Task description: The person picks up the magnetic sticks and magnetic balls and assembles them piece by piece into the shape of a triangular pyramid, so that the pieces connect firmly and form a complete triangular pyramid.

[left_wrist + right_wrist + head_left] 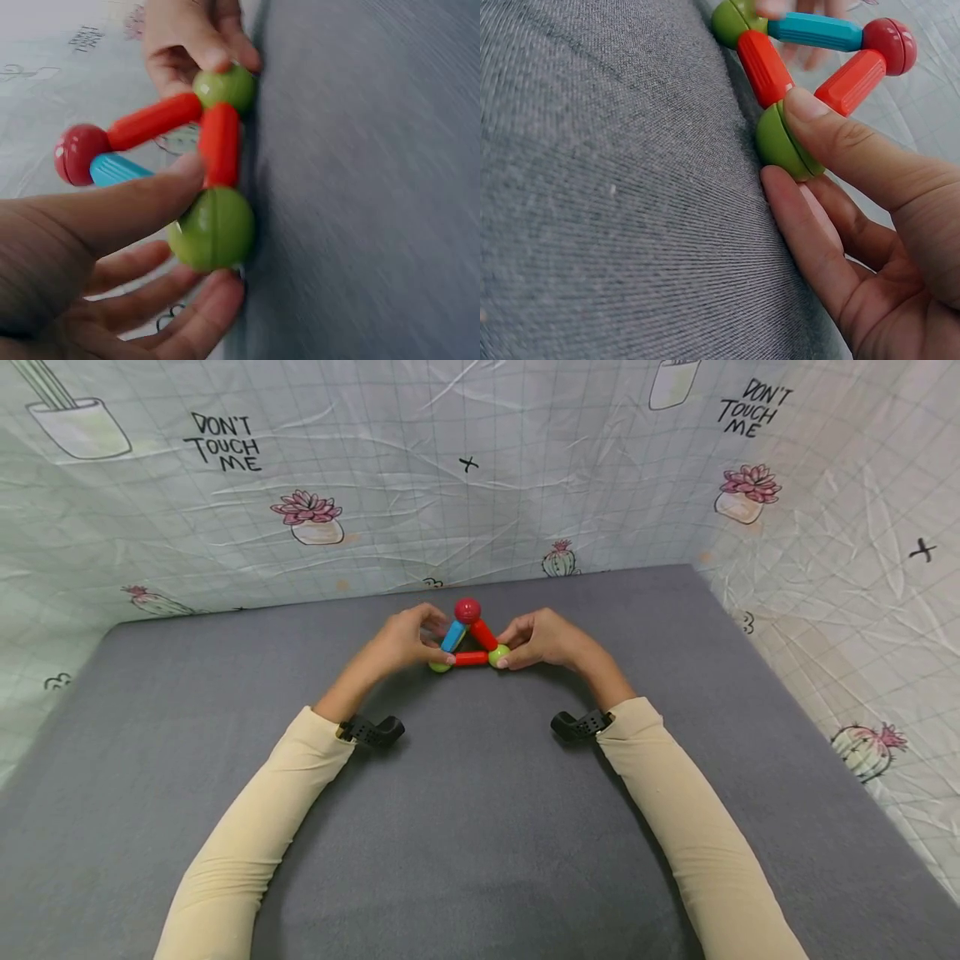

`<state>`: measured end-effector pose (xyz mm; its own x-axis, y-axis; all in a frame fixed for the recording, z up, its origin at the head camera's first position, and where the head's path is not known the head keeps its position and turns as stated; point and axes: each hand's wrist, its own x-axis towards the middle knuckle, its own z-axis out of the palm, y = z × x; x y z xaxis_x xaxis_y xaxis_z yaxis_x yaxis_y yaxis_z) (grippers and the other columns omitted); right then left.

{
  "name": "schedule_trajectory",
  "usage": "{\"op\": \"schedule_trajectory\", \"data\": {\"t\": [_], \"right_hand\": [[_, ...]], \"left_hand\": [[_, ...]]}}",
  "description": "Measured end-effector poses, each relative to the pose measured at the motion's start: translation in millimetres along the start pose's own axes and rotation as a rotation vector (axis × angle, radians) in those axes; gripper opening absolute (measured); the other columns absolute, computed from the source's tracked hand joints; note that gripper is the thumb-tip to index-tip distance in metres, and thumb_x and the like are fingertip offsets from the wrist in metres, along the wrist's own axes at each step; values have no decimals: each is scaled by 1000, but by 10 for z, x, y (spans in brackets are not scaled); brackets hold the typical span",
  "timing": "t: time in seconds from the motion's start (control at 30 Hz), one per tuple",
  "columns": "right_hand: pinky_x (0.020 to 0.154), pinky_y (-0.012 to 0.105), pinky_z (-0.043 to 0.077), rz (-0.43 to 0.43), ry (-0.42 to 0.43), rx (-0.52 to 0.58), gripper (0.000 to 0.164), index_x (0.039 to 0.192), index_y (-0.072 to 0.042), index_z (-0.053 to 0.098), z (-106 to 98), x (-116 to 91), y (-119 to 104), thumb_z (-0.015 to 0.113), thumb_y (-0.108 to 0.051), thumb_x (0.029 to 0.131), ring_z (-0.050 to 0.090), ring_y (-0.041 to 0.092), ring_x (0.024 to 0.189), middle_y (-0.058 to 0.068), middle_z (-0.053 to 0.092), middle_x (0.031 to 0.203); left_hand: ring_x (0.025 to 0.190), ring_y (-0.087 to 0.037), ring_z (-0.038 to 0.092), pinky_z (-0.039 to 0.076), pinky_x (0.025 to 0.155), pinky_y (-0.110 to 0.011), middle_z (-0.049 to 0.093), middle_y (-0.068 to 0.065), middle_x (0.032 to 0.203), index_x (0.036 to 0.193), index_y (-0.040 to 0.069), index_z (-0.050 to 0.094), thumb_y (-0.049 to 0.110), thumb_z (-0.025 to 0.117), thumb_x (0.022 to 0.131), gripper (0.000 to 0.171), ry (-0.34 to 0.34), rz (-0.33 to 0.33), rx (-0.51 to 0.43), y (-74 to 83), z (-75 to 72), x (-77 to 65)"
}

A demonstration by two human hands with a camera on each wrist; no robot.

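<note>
A triangle of toy building rods and balls stands upright on the grey table, a glossy red ball [468, 611] at its top. A blue rod [817, 31] runs down the left side and a red rod [483, 634] down the right. Another red rod [471, 658] joins the two green balls along the bottom. My left hand [407, 637] holds the left green ball [214, 231] between thumb and fingers. With thumb and fingertips, my right hand [548, 639] pinches the right green ball [780, 142]. Its palm side shows in the right wrist view.
The grey cloth-covered table [480, 827] spreads around the hands. Behind it hangs a wrinkled printed sheet [420, 510] with cactus drawings, also on the right side. Black wrist straps [372, 732] sit at both sleeve cuffs.
</note>
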<state>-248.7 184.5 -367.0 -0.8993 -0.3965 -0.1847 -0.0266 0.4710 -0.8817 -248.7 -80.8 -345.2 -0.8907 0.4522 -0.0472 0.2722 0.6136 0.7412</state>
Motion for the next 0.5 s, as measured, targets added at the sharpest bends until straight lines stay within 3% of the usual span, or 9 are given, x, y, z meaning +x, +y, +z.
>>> {"op": "schedule_trajectory", "data": {"t": [0.13,0.33,0.5], "right_hand": [[74,24,57,-8,12,-37,36,114,-1,75,-5,13,-3,88,-7,80,70,12,87,7,77,101],[74,24,56,-15,6,-68,39,115,-2,76,9,21,-28,89,-11,79,70,12,88,8,77,103],[74,23,55,-22,9,-106,40,115,-3,77,26,12,-27,90,-11,78,70,12,89,9,77,105]], "left_hand": [[105,-31,68,56,91,-41,70,-19,114,115,-3,65,16,88,81,46,-37,-51,113,-49,-21,-59],[91,-24,69,56,77,-34,74,-13,99,103,0,72,18,91,79,36,49,-49,115,-89,31,-189],[81,-19,65,53,69,-30,74,-10,93,100,2,73,21,92,77,35,79,-49,127,-49,106,-314]]}}
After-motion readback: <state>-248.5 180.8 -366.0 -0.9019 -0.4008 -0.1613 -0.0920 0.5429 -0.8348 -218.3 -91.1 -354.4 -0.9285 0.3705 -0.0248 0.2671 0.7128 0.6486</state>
